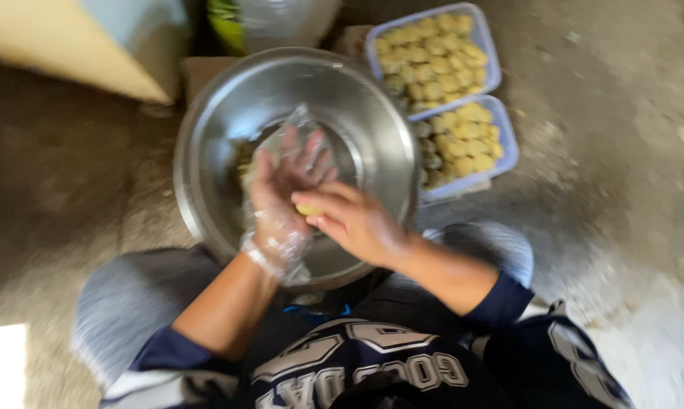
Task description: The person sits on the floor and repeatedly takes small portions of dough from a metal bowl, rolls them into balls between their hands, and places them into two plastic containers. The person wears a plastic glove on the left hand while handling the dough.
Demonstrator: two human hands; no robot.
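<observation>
Seen from above, left to right. At upper left, a tan cardboard box (69, 45) stands on the bare concrete floor (54, 182). Centre: a large steel bowl (228, 98) rests on the floor between the seated person's knees. Over its near half, the left hand (285, 182), loosely covered by a clear plastic glove (277, 242), is spread open, palm up, fingers pointing away. A small yellow dough piece (307, 209) lies against that palm. The bare right hand (353, 220) comes in from the right and presses on the piece, fingers curled over it, so the lump is pinched between the two hands above the bowl. Motion blur hides finer detail of the grip. Upper right, just beside the bowl: two clear rectangular plastic containers, far one (493, 68) and near one (508, 144), each filled with rows of small yellow balls (433, 60).
</observation>
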